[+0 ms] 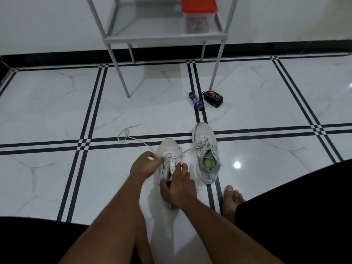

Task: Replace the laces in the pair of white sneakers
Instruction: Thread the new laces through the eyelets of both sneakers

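Two white sneakers stand on the tiled floor. The left sneaker (168, 149) lies under my hands with its lace mostly pulled out. My left hand (145, 164) pinches the white lace (133, 138) at the eyelets; its loose end trails and loops off to the left across the floor. My right hand (180, 184) grips the sneaker at its collar and tongue, the thumb on the left side. The right sneaker (204, 147) stands beside it, still laced, with a green insole showing inside.
A grey metal shelf (165, 38) stands ahead with a red-lidded clear box (199, 15) on it. A dark blue tube (196, 101) and a black shoe-polish sponge (213, 98) lie by its leg. My bare foot (231, 200) rests at the right.
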`<move>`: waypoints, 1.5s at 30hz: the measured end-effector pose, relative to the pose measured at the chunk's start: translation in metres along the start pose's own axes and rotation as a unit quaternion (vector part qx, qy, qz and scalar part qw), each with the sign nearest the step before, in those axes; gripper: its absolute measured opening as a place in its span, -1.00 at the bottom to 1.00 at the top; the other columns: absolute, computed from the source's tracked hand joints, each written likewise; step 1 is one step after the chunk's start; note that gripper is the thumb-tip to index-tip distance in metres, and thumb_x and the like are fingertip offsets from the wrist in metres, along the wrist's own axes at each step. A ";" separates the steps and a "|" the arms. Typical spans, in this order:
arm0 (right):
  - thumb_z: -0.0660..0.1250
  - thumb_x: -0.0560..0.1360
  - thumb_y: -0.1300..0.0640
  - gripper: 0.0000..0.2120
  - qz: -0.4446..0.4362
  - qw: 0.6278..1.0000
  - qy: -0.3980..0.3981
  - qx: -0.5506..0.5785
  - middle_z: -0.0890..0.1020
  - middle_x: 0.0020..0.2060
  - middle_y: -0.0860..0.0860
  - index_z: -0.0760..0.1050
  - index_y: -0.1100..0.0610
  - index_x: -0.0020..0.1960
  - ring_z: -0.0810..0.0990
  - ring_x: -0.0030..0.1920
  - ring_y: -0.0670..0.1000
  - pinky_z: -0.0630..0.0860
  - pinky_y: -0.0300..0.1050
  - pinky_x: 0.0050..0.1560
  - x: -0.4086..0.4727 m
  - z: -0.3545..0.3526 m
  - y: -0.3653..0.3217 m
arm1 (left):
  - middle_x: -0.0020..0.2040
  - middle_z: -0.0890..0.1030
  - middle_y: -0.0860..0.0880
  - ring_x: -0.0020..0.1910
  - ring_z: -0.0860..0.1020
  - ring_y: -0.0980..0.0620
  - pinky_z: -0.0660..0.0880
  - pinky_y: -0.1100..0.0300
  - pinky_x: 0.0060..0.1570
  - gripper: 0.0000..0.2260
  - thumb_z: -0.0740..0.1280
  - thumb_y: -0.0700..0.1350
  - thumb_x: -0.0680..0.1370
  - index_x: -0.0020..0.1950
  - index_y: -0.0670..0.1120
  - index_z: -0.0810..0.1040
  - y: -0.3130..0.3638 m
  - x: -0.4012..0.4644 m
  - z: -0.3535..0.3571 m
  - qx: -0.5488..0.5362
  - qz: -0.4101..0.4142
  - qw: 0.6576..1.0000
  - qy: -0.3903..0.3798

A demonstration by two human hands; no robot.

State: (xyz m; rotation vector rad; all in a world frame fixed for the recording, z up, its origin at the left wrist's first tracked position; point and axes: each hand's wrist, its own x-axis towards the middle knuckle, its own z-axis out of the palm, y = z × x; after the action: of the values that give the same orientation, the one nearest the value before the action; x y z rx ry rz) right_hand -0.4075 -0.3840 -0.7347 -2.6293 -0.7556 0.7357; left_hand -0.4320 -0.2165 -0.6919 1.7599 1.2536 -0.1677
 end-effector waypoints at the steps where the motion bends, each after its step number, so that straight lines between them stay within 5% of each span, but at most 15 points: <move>1: 0.09 0.61 -0.35 -0.09 -0.002 1.000 0.000 0.000 0.06 0.63 0.16 -0.05 0.24 0.70 0.31 0.49 0.22 0.41 0.19 0.38 0.000 0.000 0.001 | -0.03 0.65 0.14 -0.04 0.59 0.06 0.45 0.13 -0.04 -0.75 0.46 0.24 0.50 -0.08 0.08 0.65 -0.006 0.000 0.014 0.092 0.051 0.994 -0.017; 4: 0.09 0.61 -0.35 -0.11 -0.006 1.000 -0.004 -0.003 0.10 0.60 0.16 -0.02 0.23 0.69 0.34 0.46 0.22 0.43 0.19 0.35 0.000 0.001 0.001 | -0.10 0.67 0.11 -0.13 0.59 0.08 0.49 0.18 -0.16 -0.86 0.41 -0.06 0.56 -0.20 0.05 0.68 -0.001 0.000 0.023 -0.067 0.038 0.997 0.014; 6: 0.09 0.61 -0.35 -0.12 -0.005 1.000 -0.005 -0.001 0.12 0.59 0.16 0.01 0.22 0.68 0.35 0.45 0.22 0.45 0.20 0.35 0.000 0.001 0.002 | -0.22 0.56 0.05 -0.36 0.43 0.10 0.29 0.24 -0.45 -0.84 0.34 -0.17 0.56 -0.22 -0.03 0.60 0.012 0.004 0.003 -0.409 -0.067 0.910 0.035; 8: 0.11 0.60 -0.34 -0.13 -0.007 1.000 -0.007 0.000 0.15 0.57 0.15 0.03 0.22 0.68 0.37 0.43 0.21 0.46 0.21 0.34 0.002 0.000 0.002 | -0.27 0.53 0.01 -0.45 0.31 0.08 0.09 0.25 -0.48 -0.82 0.34 -0.10 0.54 -0.26 -0.02 0.49 0.019 0.009 -0.016 -0.560 -0.102 0.822 0.018; 10: 0.11 0.60 -0.33 -0.13 -0.011 1.000 -0.008 -0.001 0.16 0.55 0.15 0.03 0.22 0.68 0.38 0.42 0.21 0.47 0.21 0.33 0.003 0.000 0.002 | -0.35 0.52 -0.01 -0.50 0.28 0.07 0.09 0.25 -0.47 -0.71 0.38 0.04 0.56 -0.31 -0.01 0.42 0.022 0.010 -0.021 -0.460 -0.100 0.882 0.002; 12: 0.11 0.60 -0.34 -0.13 -0.011 1.000 -0.004 0.002 0.16 0.54 0.15 0.03 0.22 0.68 0.39 0.41 0.22 0.47 0.20 0.33 0.003 0.002 0.003 | -0.39 0.49 -0.06 -0.47 0.37 -0.03 0.25 0.19 -0.42 -0.64 0.46 0.12 0.53 -0.31 -0.07 0.48 0.013 0.009 -0.005 -0.187 -0.061 0.980 -0.005; 15: 0.11 0.61 -0.36 -0.13 -0.015 1.000 0.003 0.001 0.18 0.53 0.14 0.03 0.22 0.68 0.41 0.39 0.22 0.49 0.19 0.29 0.004 0.005 0.005 | -0.27 0.66 -0.04 -0.23 0.62 -0.09 0.46 0.12 -0.22 -0.67 0.46 0.15 0.52 -0.23 -0.10 0.63 -0.008 0.003 0.027 0.048 0.046 0.998 -0.007; 19: 0.11 0.60 -0.36 -0.14 -0.023 1.000 -0.004 -0.007 0.20 0.52 0.14 0.06 0.20 0.66 0.42 0.38 0.22 0.49 0.19 0.27 0.006 0.005 0.007 | -0.11 0.69 -0.03 -0.10 0.64 -0.09 0.54 0.09 -0.09 -0.80 0.41 0.06 0.58 -0.05 -0.07 0.68 -0.007 0.003 0.033 0.003 0.026 0.999 0.025; 23: 0.11 0.60 -0.35 -0.18 -0.028 0.999 -0.006 -0.017 0.24 0.47 0.13 0.13 0.20 0.63 0.46 0.33 0.22 0.50 0.18 0.25 0.009 0.003 0.011 | -0.24 0.48 -0.01 -0.46 0.31 0.06 0.19 0.22 -0.48 -0.93 0.36 -0.17 0.55 -0.13 -0.08 0.59 0.026 0.013 -0.006 -0.395 -0.093 0.913 0.041; 26: 0.12 0.60 -0.36 -0.18 -0.026 0.999 -0.007 -0.018 0.25 0.45 0.12 0.15 0.20 0.62 0.47 0.31 0.23 0.51 0.18 0.24 0.010 0.002 0.011 | 0.04 0.56 0.02 -0.26 0.46 0.03 0.44 0.14 -0.24 -0.74 0.42 0.06 0.55 0.14 -0.06 0.67 0.031 0.015 -0.027 -0.250 -0.011 0.967 0.046; 29: 0.11 0.60 -0.39 -0.16 -0.023 1.000 -0.017 -0.007 0.24 0.46 0.11 0.14 0.18 0.63 0.47 0.32 0.24 0.48 0.21 0.27 0.009 -0.001 0.011 | 0.42 0.24 -0.15 0.09 0.56 -0.17 0.45 -0.05 0.33 -0.46 0.36 0.16 0.61 0.51 -0.01 0.32 0.001 0.004 -0.007 -0.020 0.013 0.991 0.131; 32: 0.07 0.59 -0.39 -0.21 -0.007 0.999 -0.025 0.018 0.28 0.44 0.12 0.17 0.10 0.63 0.47 0.35 0.25 0.45 0.22 0.31 0.008 -0.012 0.012 | 0.37 0.22 -0.27 0.18 0.55 -0.39 0.47 -0.15 0.26 -0.56 0.31 -0.17 0.63 0.47 -0.19 0.26 -0.036 -0.013 0.011 0.058 -0.036 0.983 0.171; 35: 0.03 0.63 -0.33 -0.34 -0.010 1.000 -0.020 0.006 0.38 0.34 0.15 0.29 0.08 0.55 0.52 0.30 0.25 0.49 0.20 0.27 0.006 -0.020 0.017 | 0.32 0.46 -0.27 0.22 0.56 -0.30 0.50 -0.05 0.19 -0.67 0.32 -0.26 0.56 0.32 -0.26 0.44 -0.069 -0.017 0.011 0.146 -0.020 0.985 0.094; 41: 0.14 0.71 -0.09 -0.65 -0.096 0.987 0.049 -0.117 0.50 0.19 0.11 0.46 0.13 0.31 0.61 0.12 0.18 0.43 0.06 -0.05 0.010 -0.037 0.018 | -0.08 0.74 -0.05 0.05 0.70 -0.11 0.59 0.06 0.19 -0.87 0.48 -0.27 0.46 -0.11 -0.04 0.71 -0.037 -0.016 0.013 -0.027 0.044 0.996 0.074; 45: 0.17 0.71 -0.07 -0.72 -0.101 0.990 0.081 -0.058 0.61 0.06 0.08 0.53 0.09 0.17 0.64 0.02 0.17 0.51 0.04 -0.07 0.017 -0.042 0.020 | -0.06 0.70 0.01 -0.05 0.67 0.00 0.60 0.11 0.10 -0.66 0.64 -0.23 0.38 0.08 -0.07 0.63 0.008 -0.012 0.017 -0.109 0.063 0.991 0.055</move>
State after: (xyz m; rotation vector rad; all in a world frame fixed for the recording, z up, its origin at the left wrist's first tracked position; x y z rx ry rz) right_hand -0.3640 -0.3963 -0.7155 -2.6225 -1.0243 0.4275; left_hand -0.4245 -0.2372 -0.6897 1.6687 1.1857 0.1359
